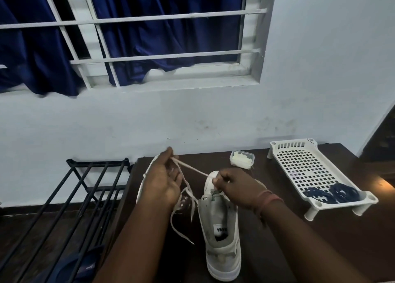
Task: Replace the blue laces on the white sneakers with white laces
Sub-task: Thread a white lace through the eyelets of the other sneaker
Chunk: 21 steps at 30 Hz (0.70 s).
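A white sneaker (221,229) stands on the dark table (299,250), heel toward me. My left hand (162,180) pinches a white lace (192,169) and holds it up to the left, taut from the shoe's front. Loose lace loops hang below the hand. My right hand (235,186) pinches the lace at the sneaker's eyelets. A second white sneaker (145,175) lies mostly hidden behind my left hand. The blue laces (331,194) lie coiled in a white perforated tray (303,165) at the right.
A small clear plastic box (242,158) sits near the wall at the table's back. A black metal rack (70,199) stands left of the table, with a dark blue slipper (79,265) beneath it. A window with blue curtains (128,36) is above.
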### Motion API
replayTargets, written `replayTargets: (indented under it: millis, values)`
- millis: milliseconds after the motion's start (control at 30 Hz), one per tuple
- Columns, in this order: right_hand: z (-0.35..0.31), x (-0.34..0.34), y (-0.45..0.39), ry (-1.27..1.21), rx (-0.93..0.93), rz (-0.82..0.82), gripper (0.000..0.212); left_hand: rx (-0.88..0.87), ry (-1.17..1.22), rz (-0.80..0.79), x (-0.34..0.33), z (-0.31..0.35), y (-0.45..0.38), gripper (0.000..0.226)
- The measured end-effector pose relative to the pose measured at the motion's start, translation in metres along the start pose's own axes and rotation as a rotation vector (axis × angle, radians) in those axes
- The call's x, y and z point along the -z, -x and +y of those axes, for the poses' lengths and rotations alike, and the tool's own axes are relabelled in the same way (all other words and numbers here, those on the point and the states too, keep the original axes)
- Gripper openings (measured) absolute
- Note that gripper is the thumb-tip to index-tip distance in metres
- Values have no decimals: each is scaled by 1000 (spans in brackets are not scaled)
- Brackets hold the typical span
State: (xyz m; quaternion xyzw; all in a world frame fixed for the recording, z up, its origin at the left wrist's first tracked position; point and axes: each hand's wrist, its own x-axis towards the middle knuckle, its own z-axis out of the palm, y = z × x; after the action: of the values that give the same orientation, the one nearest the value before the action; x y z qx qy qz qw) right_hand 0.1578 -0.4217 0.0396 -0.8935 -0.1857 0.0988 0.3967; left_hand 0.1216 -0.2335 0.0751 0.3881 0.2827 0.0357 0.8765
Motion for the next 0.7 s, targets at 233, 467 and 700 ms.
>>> replayTargets:
  millis: [233, 467, 700]
  values:
    - [3, -8, -3, -4, -86, 247, 42, -176, -226, -179, 0, 3, 5, 36]
    - [-27, 5, 0, -1162, -386, -245, 45, -102, -253, -461, -19, -11, 24, 35]
    - [-2, 22, -5, -1409, -507, 32, 21, -338, -484, -195, -3, 0, 12, 39]
